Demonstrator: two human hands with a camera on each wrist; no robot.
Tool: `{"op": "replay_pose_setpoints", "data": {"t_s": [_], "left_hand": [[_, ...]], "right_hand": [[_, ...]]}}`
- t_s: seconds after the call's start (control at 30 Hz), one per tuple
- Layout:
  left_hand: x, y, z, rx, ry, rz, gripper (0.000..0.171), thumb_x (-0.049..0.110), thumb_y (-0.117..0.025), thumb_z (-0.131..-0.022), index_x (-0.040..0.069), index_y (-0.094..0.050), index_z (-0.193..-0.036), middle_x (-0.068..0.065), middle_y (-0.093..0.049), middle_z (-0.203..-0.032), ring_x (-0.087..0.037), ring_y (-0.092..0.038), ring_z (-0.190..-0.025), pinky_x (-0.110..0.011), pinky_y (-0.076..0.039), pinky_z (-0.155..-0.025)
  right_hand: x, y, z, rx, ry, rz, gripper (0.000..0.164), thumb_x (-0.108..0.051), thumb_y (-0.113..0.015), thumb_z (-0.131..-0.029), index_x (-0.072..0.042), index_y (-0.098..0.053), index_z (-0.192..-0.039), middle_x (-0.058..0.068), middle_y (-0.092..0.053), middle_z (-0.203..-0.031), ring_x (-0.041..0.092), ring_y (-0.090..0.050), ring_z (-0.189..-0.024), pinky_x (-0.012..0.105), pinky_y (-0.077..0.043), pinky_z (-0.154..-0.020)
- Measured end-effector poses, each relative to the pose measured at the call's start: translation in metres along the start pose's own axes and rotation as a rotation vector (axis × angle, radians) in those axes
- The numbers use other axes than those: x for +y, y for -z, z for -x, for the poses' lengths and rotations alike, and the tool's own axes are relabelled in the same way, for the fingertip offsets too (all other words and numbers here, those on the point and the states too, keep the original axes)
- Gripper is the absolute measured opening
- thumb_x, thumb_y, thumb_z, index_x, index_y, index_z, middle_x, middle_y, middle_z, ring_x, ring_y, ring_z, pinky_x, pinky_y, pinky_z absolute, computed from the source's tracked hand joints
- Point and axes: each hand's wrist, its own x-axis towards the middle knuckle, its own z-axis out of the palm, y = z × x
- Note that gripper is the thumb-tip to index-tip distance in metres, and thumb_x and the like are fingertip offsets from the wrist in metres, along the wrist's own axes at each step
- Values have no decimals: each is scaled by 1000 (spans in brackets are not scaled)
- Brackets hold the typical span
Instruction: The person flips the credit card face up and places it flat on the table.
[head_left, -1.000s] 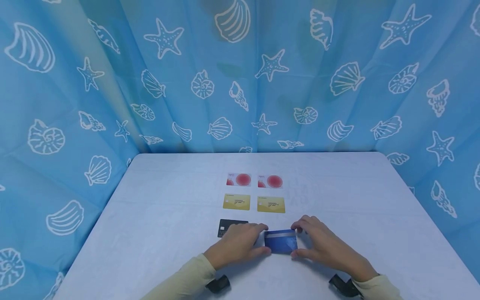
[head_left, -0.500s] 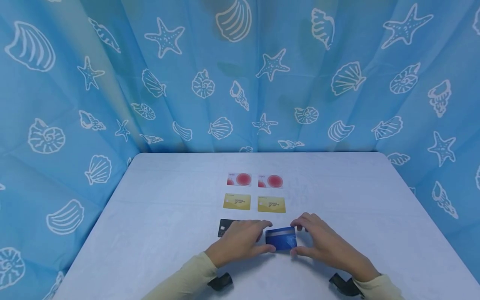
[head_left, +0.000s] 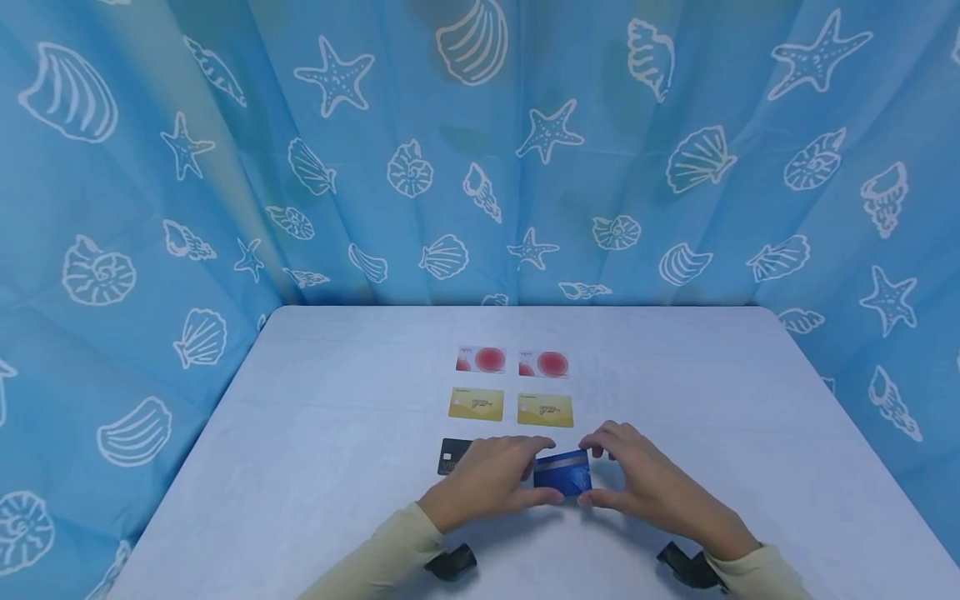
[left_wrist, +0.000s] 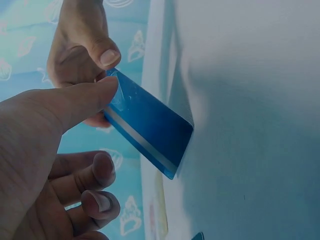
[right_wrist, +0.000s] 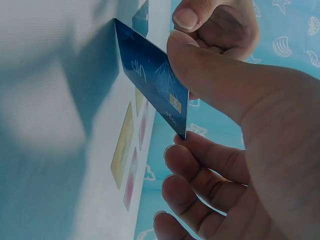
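A blue bank card (head_left: pixel 564 475) is tilted just above the white table, its silver-striped side showing in the head view. In the right wrist view its printed side shows a chip and "VIP" lettering. My right hand (head_left: pixel 648 487) pinches the card by opposite edges, between thumb and a fingertip (right_wrist: pixel 187 142). My left hand (head_left: pixel 491 475) spans the card's left end; its thumb (left_wrist: pixel 102 92) lies at the card's edge close to the right thumb, and whether it touches is unclear. The other left fingers stand apart from the card. A black card (head_left: pixel 452 456) is partly hidden behind the left hand.
Two yellow cards (head_left: pixel 476 404) lie in a row beyond the hands, and two white-and-red cards (head_left: pixel 482 360) form a row behind them. A blue shell-patterned curtain (head_left: pixel 480 150) surrounds the far sides of the white table (head_left: pixel 337 367).
The blue card has risen slightly and tilted in the right hand. My left hand has slid right past the card's left edge, its fingers coming off it. The other cards stay put.
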Motion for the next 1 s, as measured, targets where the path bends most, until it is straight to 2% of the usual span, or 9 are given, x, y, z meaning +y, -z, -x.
{"op": "replay_pose_setpoints", "data": {"t_s": [0.63,0.83,1.0], "left_hand": [[5,-1,0,-7,21,58,75,63,-77,-84,24,-58,-144,10,-66,-86,0,-52,-70,-14,-44,-62],[7,-4,0,-2,22,63,76,62,-77,-84,25,-56,-146,10,-63,-82,0,-52,-69,-15,-43,-62],[7,-6,-1,10,-5,62,74,63,-76,-85,23,-58,-144,9,-59,-77,0,-49,-67,-15,-40,-60]], "right_hand": [[-8,5,-2,-8,-7,-41,69,-56,-84,-78,-18,-63,-131,-6,-60,-115,16,-55,-110,44,-55,-99],[-12,5,-2,-4,-13,-40,70,-60,-83,-77,-20,-63,-131,-5,-61,-115,16,-56,-109,43,-56,-98],[-13,5,-3,8,-1,-35,68,-62,-82,-77,-21,-64,-129,-6,-62,-114,16,-56,-108,42,-57,-96]]}}
